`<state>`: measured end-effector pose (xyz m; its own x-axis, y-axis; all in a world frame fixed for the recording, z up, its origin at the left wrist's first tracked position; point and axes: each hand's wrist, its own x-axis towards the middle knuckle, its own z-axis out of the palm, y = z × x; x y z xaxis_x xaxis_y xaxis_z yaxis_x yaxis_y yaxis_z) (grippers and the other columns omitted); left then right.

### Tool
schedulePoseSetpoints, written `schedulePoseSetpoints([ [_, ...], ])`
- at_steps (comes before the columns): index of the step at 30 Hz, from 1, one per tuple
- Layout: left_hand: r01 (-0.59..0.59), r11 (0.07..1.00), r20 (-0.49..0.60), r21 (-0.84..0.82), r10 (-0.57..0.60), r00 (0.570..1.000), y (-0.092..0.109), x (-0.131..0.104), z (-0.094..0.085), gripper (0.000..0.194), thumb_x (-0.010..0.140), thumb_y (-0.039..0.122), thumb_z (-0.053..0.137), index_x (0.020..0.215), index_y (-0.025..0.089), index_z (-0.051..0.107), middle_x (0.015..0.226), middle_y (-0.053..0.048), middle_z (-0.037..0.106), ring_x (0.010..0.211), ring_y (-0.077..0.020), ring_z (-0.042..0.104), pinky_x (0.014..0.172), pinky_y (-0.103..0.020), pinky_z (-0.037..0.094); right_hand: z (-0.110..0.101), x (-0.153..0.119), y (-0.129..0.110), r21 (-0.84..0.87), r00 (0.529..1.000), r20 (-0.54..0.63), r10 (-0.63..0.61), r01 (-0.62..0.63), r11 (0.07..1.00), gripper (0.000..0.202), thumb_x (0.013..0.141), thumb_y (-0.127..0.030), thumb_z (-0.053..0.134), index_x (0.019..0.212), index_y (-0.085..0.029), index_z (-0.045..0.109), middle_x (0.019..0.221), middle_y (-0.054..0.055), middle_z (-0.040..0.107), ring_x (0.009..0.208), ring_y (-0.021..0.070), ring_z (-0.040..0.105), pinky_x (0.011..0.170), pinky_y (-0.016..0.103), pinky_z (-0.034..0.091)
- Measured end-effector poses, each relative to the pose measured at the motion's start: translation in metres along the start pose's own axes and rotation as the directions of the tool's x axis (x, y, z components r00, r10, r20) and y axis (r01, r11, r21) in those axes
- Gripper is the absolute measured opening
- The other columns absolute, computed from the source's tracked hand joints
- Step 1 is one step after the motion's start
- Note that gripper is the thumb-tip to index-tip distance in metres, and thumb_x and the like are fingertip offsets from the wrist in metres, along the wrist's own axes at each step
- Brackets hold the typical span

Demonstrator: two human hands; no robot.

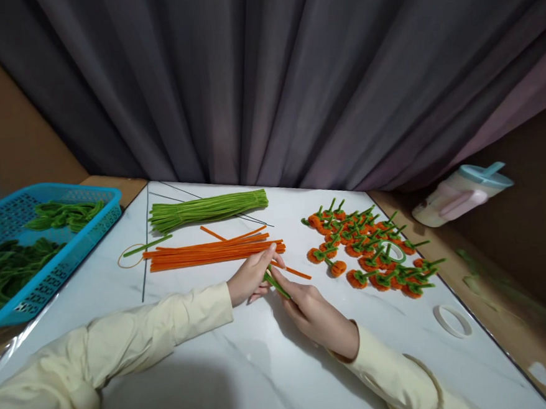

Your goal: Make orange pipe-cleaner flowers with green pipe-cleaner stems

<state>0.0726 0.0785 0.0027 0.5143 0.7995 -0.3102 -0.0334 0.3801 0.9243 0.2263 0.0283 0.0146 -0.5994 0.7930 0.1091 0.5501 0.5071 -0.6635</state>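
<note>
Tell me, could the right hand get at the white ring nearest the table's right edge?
Probably yes: nothing stands between the right hand and the white ring, though that hand holds a green stick.

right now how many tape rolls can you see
2: green-edged roll, among the orange pieces; white roll, near the right edge of the table. Some may be hidden.

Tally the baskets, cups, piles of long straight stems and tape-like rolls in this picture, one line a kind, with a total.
Baskets: 1, blue basket
Cups: 1, lidded cup
Stem piles: 2, green pile and orange pile
Tape-like rolls: 2, green-and-white roll and white roll
Total: 6
</note>
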Motion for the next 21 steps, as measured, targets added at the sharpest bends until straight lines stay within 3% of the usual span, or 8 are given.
schedulePoseSetpoints([
  [6, 0.057, 0.998, 0.112, -0.034, -0.053, 0.992, 0.005, 0.004, -0.009, 0.05, 0.08, 0.064, 0.041, 0.091, 0.017, 0.052, 0.038, 0.012, 0.023, 0.027, -0.0044, 0.018, 0.022, -0.013, 0.023, 0.013, -0.004, 0.016, -0.108, 0.997, -0.001, -0.076, 0.076, 0.991, 0.066, 0.082, -0.009, 0.032, 0.144, -0.014, 0.01, 0.106, 0.016, 0.06, 0.087, 0.0231, 0.061, 0.072, 0.036, 0.052],
  [9, 0.047, 0.986, 0.212, -0.159, -0.013, 0.977, 0.007, 0.008, -0.018, 0.042, 0.084, 0.053, 0.041, 0.097, 0.015, 0.053, 0.041, 0.007, 0.037, 0.029, -0.0073, 0.031, 0.025, -0.015, 0.029, 0.015, -0.004, 0.016, -0.052, 0.993, -0.092, -0.078, 0.074, 0.996, 0.061, 0.086, -0.012, 0.03, 0.144, -0.017, 0.012, 0.11, 0.016, 0.058, 0.092, 0.0225, 0.06, 0.077, 0.036, 0.051],
  [12, 0.043, 0.948, 0.286, -0.316, 0.052, 0.957, 0.009, 0.01, -0.025, 0.029, 0.08, 0.037, 0.047, 0.095, 0.014, 0.054, 0.059, -0.003, 0.055, 0.045, -0.0135, 0.052, 0.03, -0.018, 0.038, 0.014, -0.004, 0.013, 0.066, 0.978, -0.205, 0.027, -0.014, 0.998, 0.052, 0.091, -0.019, 0.027, 0.143, -0.019, 0.02, 0.091, 0.011, 0.062, 0.085, 0.0209, 0.062, 0.074, 0.034, 0.051],
  [14, 0.01, 0.936, 0.267, -0.352, 0.091, 0.96, 0.009, 0.01, -0.027, 0.023, 0.076, 0.028, 0.053, 0.094, 0.013, 0.055, 0.072, -0.007, 0.059, 0.057, -0.0164, 0.058, 0.035, -0.02, 0.043, 0.014, -0.003, 0.01, 0.194, 0.96, -0.231, 0.159, -0.115, 0.974, 0.048, 0.093, -0.026, 0.027, 0.141, -0.019, 0.026, 0.073, 0.006, 0.06, 0.069, 0.0182, 0.063, 0.061, 0.029, 0.051],
  [18, -0.072, 0.951, 0.157, -0.3, 0.124, 0.98, 0.009, 0.008, -0.023, 0.023, 0.077, 0.027, 0.061, 0.094, 0.012, 0.056, 0.073, -0.005, 0.057, 0.057, -0.0126, 0.056, 0.041, -0.019, 0.045, 0.013, -0.001, 0.007, 0.522, 0.912, -0.132, 0.389, -0.27, 0.809, 0.052, 0.092, -0.04, 0.034, 0.139, -0.019, 0.029, 0.058, -0.004, 0.049, 0.035, 0.0098, 0.052, 0.032, 0.019, 0.037],
  [21, -0.082, 0.957, 0.098, -0.278, 0.114, 0.989, 0.008, 0.008, -0.02, 0.028, 0.077, 0.034, 0.063, 0.092, 0.011, 0.056, 0.067, -0.004, 0.055, 0.05, -0.0095, 0.051, 0.041, -0.019, 0.042, 0.012, 0.001, 0.006, 0.73, 0.894, -0.033, 0.448, -0.284, 0.621, 0.059, 0.088, -0.043, 0.044, 0.139, -0.022, 0.025, 0.061, -0.006, 0.051, 0.029, 0.0079, 0.05, 0.026, 0.016, 0.029],
])
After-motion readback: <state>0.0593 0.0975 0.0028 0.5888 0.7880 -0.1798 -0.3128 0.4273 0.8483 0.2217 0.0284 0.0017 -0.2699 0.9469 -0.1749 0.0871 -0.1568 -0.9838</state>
